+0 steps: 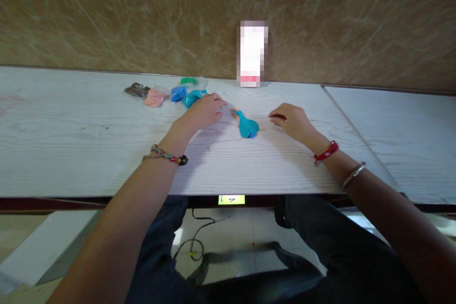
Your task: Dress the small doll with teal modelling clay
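A teal fan-shaped piece of modelling clay point(248, 126) lies flat on the white wood-grain table point(228, 166), between my two hands. Peach clay shows at its narrow upper end and a bit of blue at its lower edge. My left hand point(205, 111) is just left of it, fingers stretched out and thumb apart, with nothing visible in them. It partly covers a bag of teal clay point(192, 99). To the right of the piece, my right hand point(291, 120) is closed in a pinch, apart from the clay. Whatever its fingertips may hold is too small to tell.
Bags of blue point(178, 93), green point(188, 80), peach point(155, 98) and dark clay point(137, 90) lie at the back left. A blurred-out phone-shaped object point(252, 54) leans against the brown marbled wall point(142, 19). Below the table edge, a black cable point(194, 240) lies on the floor.
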The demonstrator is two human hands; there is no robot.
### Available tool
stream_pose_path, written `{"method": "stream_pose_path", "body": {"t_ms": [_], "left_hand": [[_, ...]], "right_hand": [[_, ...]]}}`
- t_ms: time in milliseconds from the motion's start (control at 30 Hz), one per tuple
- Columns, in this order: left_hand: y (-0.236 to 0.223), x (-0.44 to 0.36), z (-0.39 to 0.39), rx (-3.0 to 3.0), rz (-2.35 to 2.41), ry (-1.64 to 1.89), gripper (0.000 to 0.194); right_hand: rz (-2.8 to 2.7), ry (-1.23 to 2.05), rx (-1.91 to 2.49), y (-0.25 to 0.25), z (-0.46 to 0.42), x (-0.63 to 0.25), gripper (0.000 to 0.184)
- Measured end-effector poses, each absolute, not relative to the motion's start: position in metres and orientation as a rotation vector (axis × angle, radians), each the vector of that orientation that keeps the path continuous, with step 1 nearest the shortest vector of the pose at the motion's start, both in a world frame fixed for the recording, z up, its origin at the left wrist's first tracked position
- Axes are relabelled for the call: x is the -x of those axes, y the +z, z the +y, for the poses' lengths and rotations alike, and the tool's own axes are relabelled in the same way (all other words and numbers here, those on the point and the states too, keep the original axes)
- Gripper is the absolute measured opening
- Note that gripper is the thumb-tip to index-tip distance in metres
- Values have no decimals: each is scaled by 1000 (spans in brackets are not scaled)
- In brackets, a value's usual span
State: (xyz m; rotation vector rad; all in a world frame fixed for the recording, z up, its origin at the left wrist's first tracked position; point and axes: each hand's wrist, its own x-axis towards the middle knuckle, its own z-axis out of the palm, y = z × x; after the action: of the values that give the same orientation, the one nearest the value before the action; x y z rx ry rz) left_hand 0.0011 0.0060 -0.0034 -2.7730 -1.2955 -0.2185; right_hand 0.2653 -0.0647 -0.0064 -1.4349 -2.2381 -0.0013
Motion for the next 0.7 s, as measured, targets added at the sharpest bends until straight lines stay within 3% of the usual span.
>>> {"method": "stream_pose_path", "body": {"t_ms": [133, 433, 700], "left_hand": [[-4, -1, 8, 2785, -1290, -215, 42], [-6, 1, 9, 2803, -1273, -201, 41], [-5, 0, 7, 2820, -1264, -180, 40]], "right_hand": [[-2120, 49, 1424, -9, -65, -266, 8], [-2084, -15, 1480, -24, -63, -279, 12], [-2553, -254, 1494, -18, -72, -283, 31]]}}
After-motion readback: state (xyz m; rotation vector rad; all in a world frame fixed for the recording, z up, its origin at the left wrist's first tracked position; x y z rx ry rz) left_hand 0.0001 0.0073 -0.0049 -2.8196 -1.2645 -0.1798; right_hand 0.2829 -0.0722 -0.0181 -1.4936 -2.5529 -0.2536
